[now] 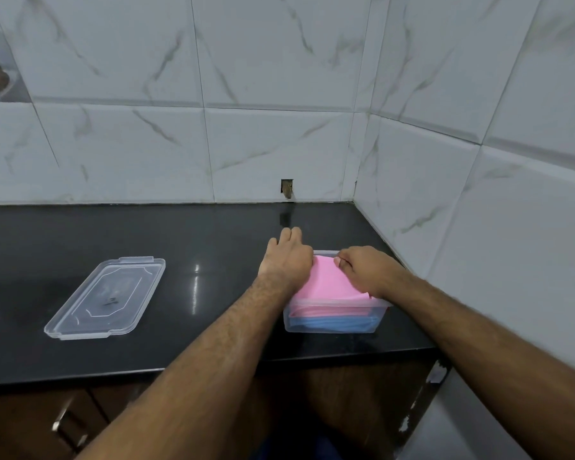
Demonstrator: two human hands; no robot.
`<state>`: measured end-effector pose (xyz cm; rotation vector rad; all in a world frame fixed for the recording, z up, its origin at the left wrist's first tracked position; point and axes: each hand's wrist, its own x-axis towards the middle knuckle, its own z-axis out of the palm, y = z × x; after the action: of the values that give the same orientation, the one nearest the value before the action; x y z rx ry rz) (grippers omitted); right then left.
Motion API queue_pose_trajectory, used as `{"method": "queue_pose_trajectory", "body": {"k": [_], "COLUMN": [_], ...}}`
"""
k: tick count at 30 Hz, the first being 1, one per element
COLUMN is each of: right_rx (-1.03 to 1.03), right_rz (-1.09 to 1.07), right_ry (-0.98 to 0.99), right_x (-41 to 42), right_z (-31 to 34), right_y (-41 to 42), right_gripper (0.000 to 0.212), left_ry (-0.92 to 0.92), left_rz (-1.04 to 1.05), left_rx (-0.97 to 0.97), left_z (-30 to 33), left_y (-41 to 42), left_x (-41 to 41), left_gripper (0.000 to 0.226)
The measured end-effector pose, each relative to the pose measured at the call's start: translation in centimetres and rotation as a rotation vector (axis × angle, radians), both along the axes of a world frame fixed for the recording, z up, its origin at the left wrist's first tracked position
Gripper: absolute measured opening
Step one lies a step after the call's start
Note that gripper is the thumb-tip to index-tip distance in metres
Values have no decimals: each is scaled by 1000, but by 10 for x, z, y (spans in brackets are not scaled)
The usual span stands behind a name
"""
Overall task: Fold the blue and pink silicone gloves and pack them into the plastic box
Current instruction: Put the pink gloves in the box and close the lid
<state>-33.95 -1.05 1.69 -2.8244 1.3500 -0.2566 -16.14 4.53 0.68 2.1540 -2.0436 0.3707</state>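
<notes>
Black tabletop [213, 260] carries the plastic box [332, 323]: left hand [287, 257] presses flat-fingered beside the pink glove [326, 280]; right hand [365, 268] pinches it above the blue glove [332, 323].

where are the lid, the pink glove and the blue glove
lid [105, 298], head view, middle of its flat clear panel
pink glove [322, 287], head view, bare top face between the hands
blue glove [332, 324], head view, folded edge seen through the box's front wall
</notes>
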Motion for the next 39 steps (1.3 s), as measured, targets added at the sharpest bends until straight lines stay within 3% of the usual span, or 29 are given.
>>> {"method": "queue_pose_trajectory", "body": {"k": [5, 9, 13, 17, 18, 22, 26, 34, 39], "right_rx": [48, -205, -336, 92, 155, 246, 178, 75, 2], "right_rz": [-56, 36, 306, 291, 281, 248, 199, 128, 123], "right_ry": [-180, -183, 16, 185, 220, 232, 395, 637, 691], "right_x": [3, -2, -10, -16, -18, -24, -22, -9, -5], "right_z": [3, 7, 22, 34, 35, 35, 32, 48, 41], "right_y": [0, 3, 10, 18, 18, 16, 11, 4, 8], "right_gripper": [23, 24, 38, 88, 90, 72, 80, 92, 79], "left_ry": [57, 129, 106, 106, 120, 198, 150, 88, 83], "left_rz": [44, 60, 51, 61, 66, 76, 39, -47, -109], "left_rx": [-50, -77, -98, -109, -113, -149, -144, -96, 78], "left_z": [-1, -1, -3, -2, -1, 2, 4, 14, 22], "left_y": [3, 5, 5, 6, 7, 11, 14, 21, 24], "left_x": [0, -1, -1, -2, -2, -3, -3, -4, 0], "left_gripper": [24, 22, 21, 16, 14, 12, 6, 21, 19]}}
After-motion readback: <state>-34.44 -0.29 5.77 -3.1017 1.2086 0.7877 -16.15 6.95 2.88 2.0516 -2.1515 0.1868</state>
